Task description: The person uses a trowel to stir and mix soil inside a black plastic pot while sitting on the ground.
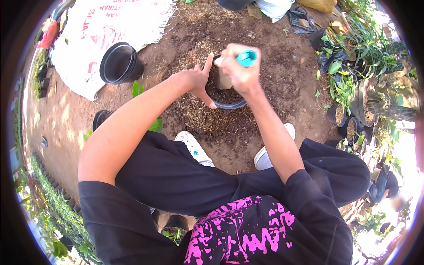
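A round black plastic plant pot (228, 106) with dark soil inside stands on the ground before me. My left hand (198, 81) is spread around its left side, thumb near the front rim and a finger reaching towards the back. My right hand (240, 68) is closed around the teal handle (246, 58) of a hand trowel. The pale trowel blade (224, 79) points down into the pot, its lower end at the soil (228, 95). My right hand and wrist hide part of the pot's right rim.
Nested black pots (118, 64) stand beside a white woven sack (122, 20) at the left. A smaller pot (101, 118) is partly behind my left arm. Potted plants (352, 129) line the right side. Loose soil mix (212, 122) surrounds the pot. Another person (386, 185) is at the right edge.
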`<action>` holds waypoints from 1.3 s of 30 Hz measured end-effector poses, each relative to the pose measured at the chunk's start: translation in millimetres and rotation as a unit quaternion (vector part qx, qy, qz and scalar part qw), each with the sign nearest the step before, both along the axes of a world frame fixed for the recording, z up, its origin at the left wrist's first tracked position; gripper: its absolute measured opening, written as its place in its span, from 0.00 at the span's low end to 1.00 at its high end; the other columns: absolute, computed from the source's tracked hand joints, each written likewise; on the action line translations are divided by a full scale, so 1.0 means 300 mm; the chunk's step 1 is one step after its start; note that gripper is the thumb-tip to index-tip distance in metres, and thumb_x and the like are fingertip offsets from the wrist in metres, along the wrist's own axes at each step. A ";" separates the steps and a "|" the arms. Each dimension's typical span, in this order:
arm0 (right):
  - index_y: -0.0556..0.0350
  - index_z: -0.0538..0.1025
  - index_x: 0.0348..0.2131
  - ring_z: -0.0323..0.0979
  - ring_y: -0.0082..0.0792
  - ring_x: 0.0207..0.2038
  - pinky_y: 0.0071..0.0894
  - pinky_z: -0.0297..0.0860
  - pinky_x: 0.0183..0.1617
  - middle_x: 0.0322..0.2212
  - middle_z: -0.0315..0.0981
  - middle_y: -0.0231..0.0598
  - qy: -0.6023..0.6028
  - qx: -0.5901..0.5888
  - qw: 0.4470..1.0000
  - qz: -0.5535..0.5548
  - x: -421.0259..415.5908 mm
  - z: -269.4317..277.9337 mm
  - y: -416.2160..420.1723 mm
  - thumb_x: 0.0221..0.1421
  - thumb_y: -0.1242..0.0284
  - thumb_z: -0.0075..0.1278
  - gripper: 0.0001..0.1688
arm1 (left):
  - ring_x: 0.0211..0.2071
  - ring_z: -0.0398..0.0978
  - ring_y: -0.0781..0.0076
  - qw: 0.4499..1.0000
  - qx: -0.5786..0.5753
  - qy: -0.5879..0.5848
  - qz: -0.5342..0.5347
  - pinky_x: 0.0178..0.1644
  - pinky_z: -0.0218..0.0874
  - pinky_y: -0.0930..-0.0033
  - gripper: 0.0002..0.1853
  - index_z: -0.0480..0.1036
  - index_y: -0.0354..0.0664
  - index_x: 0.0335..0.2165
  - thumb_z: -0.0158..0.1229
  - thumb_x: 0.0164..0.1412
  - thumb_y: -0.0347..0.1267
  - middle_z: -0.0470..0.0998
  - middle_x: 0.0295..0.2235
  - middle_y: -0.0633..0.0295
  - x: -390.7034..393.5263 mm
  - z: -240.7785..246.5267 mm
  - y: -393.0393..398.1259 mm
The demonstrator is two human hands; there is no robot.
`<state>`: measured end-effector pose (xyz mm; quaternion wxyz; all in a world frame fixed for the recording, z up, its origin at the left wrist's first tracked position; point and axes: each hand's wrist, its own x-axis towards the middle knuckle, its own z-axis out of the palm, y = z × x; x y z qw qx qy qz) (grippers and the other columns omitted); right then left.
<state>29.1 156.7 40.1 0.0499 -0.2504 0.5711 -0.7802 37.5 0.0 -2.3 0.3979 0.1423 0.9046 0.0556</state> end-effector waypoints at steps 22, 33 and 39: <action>0.63 0.69 0.15 0.63 0.20 0.20 0.23 0.58 0.25 0.14 0.67 0.29 -0.030 0.080 0.990 0.114 -0.030 -0.056 0.008 0.46 0.80 0.54 0.11 | 0.63 0.60 0.40 0.999 -0.002 -0.031 0.030 0.65 0.53 0.45 0.83 0.33 0.36 0.68 0.73 0.27 0.67 0.52 0.64 0.32 0.000 0.010 -0.006; 0.59 0.70 0.15 0.67 0.18 0.20 0.20 0.60 0.23 0.18 0.76 0.32 -0.037 0.139 0.982 0.126 -0.061 -0.016 -0.006 0.48 0.82 0.49 0.12 | 0.62 0.61 0.42 0.998 -0.031 -0.046 0.018 0.63 0.54 0.45 0.85 0.30 0.34 0.68 0.72 0.27 0.69 0.56 0.62 0.36 -0.010 -0.005 0.002; 0.59 0.69 0.15 0.59 0.16 0.18 0.25 0.56 0.23 0.13 0.64 0.24 0.034 0.197 0.969 0.142 -0.050 -0.203 0.023 0.45 0.80 0.53 0.11 | 0.60 0.66 0.49 0.998 -0.057 -0.015 0.026 0.62 0.57 0.50 0.94 0.11 0.42 0.64 0.75 0.22 0.67 0.60 0.62 0.42 -0.018 -0.013 0.027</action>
